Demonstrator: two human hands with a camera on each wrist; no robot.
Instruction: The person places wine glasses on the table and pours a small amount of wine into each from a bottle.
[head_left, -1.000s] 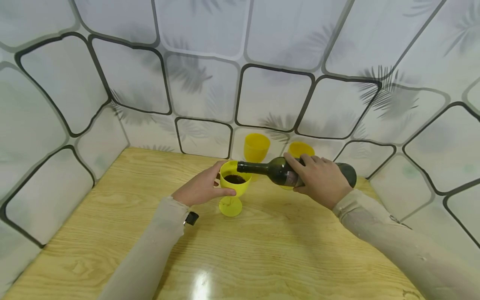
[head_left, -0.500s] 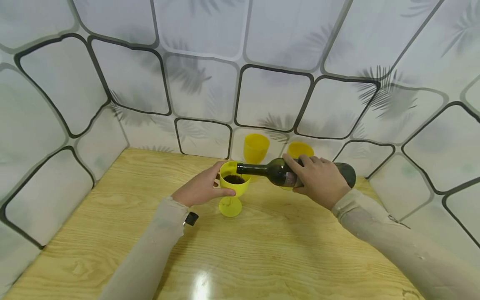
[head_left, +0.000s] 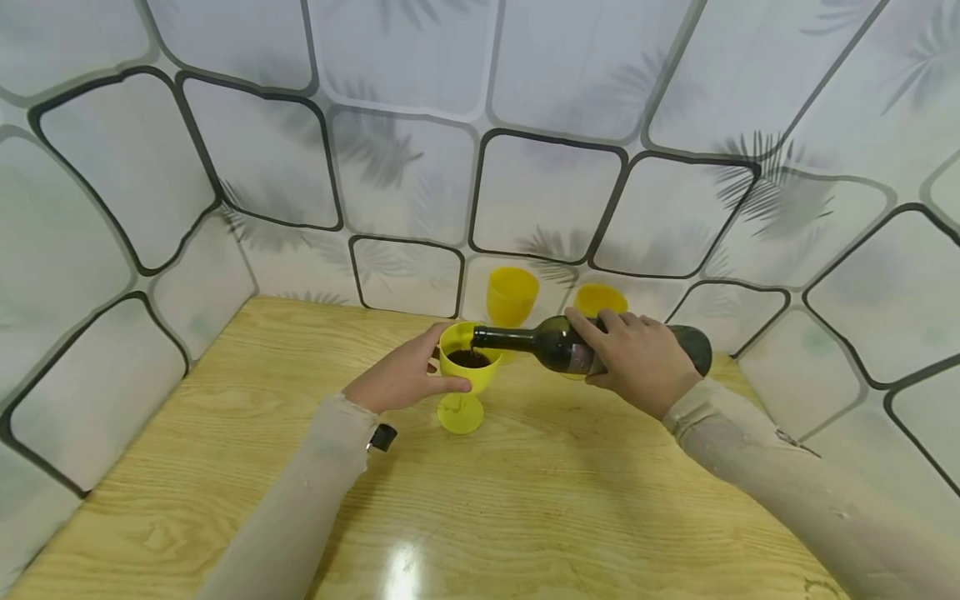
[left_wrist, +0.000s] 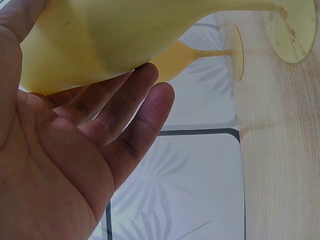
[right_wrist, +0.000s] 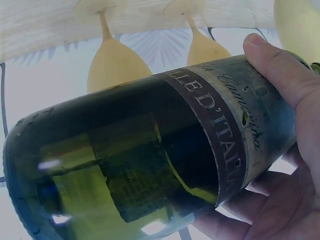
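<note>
My left hand [head_left: 405,371] holds a yellow goblet [head_left: 474,379] by its bowl, thumb on the near side. Its foot [head_left: 461,414] is over the wooden table; whether it touches cannot be told. In the left wrist view, fingers [left_wrist: 132,112] lie along the goblet's bowl [left_wrist: 115,40]. My right hand [head_left: 648,362] grips a dark green wine bottle [head_left: 553,343], tilted nearly level with its mouth over the goblet's rim. A thin dark stream falls from the mouth into dark liquid [head_left: 468,359] in the bowl. The right wrist view shows the bottle's label [right_wrist: 220,115].
Two more yellow goblets, one behind the bottle's neck [head_left: 512,296] and one behind the right hand [head_left: 600,297], stand near the patterned wall [head_left: 405,183]. The wooden table [head_left: 487,508] reaches toward the person. A dark-faced wrist device [head_left: 383,437] is on the left wrist.
Dark liquid runs from the bottle's mouth more visibly now, and the liquid's surface looks smoother and darker. Both hands, the goblet and the bottle have hardly moved.
</note>
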